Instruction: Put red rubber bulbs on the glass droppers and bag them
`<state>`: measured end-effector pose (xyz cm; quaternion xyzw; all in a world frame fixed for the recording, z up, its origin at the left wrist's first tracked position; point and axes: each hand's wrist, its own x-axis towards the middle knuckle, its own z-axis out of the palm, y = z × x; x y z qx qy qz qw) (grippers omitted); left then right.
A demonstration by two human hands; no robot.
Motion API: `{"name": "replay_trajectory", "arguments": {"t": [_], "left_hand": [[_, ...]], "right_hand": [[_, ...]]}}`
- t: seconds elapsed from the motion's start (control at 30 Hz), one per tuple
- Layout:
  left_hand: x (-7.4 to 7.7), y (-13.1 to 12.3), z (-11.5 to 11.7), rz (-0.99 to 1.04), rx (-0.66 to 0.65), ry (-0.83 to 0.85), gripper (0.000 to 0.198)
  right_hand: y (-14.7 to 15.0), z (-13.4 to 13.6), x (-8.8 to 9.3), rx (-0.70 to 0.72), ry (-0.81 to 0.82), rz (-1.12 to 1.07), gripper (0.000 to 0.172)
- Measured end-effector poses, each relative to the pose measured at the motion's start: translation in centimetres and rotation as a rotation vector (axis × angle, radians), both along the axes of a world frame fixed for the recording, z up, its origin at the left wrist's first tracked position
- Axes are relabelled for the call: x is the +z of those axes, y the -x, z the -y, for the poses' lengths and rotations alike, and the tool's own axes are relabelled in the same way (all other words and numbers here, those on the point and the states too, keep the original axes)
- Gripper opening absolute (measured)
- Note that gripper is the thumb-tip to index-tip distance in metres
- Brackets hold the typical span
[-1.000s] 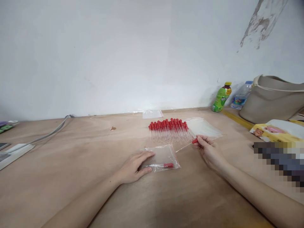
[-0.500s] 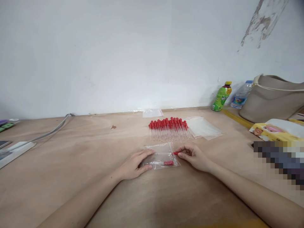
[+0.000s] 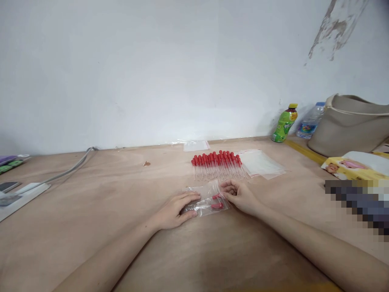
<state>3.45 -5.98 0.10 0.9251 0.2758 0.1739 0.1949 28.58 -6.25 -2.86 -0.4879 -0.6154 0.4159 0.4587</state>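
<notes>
On the table lies a clear zip bag (image 3: 203,191) holding two droppers, their red bulbs toward the right. The nearer dropper (image 3: 216,206) and the farther dropper (image 3: 216,196) are side by side, their clear stems partly under my fingers. My left hand (image 3: 179,207) rests over the bag's left end, thumb apart from the stretched fingers. At the bag's right end, by its mouth, my right hand (image 3: 238,196) has its fingers curled in a pinch on the plastic edge. Behind the bag is a row of several red-bulbed droppers (image 3: 216,162).
More flat zip bags (image 3: 263,163) lie right of the dropper row, and another bag (image 3: 196,146) lies by the wall. A green bottle (image 3: 285,123), a water bottle (image 3: 310,121), a beige bag (image 3: 349,125) and a yellow pack (image 3: 349,165) stand right. A cable (image 3: 69,167) runs at left.
The farther dropper, held by its red bulb at the bag's mouth before, has slid left into the bag. My right hand has moved slightly left and is now at the bag's edge.
</notes>
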Motion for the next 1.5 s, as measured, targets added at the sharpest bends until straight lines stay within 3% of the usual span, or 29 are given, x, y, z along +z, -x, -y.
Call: {"name": "replay_trajectory", "arguments": {"t": [0.1, 0.3, 0.53, 0.6, 0.73, 0.93, 1.07, 1.2, 1.37, 1.5], "left_hand": [[0.1, 0.0, 0.0, -0.012, 0.002, 0.011, 0.040], [0.0, 0.1, -0.1, -0.005, -0.002, 0.010, 0.039], [0.1, 0.1, 0.0, -0.021, -0.005, -0.016, 0.039], [0.0, 0.1, 0.0, -0.032, -0.004, -0.024, 0.039], [-0.1, 0.2, -0.2, -0.069, -0.009, -0.037, 0.039], [0.1, 0.1, -0.4, -0.170, -0.020, -0.086, 0.041], [0.2, 0.1, -0.4, -0.195, -0.015, -0.096, 0.040], [0.2, 0.1, -0.2, -0.220, -0.008, -0.103, 0.041], [0.4, 0.0, 0.0, -0.216, -0.004, -0.112, 0.043], [0.5, 0.0, -0.1, -0.226, -0.004, -0.107, 0.042]], "right_hand": [[0.2, 0.2, -0.1, -0.024, -0.023, 0.065, 0.019], [-0.1, 0.4, 0.1, 0.205, 0.033, 0.050, 0.017], [0.0, 0.7, 0.0, 0.247, 0.000, 0.032, 0.022], [-0.3, 0.5, -0.1, 0.187, -0.063, 0.098, 0.025], [-1.8, -1.4, 0.4, -0.076, -0.169, 0.283, 0.021], [-3.5, -7.3, 3.5, -0.370, -0.301, 0.739, 0.019], [-3.1, -11.5, 4.8, -0.457, -0.273, 0.812, 0.026], [-2.3, -14.1, 4.3, -0.472, -0.186, 0.840, 0.030], [-2.0, -15.1, 4.0, -0.444, -0.107, 0.795, 0.020], [-1.9, -14.5, 5.2, -0.422, -0.164, 0.693, 0.021]]}}
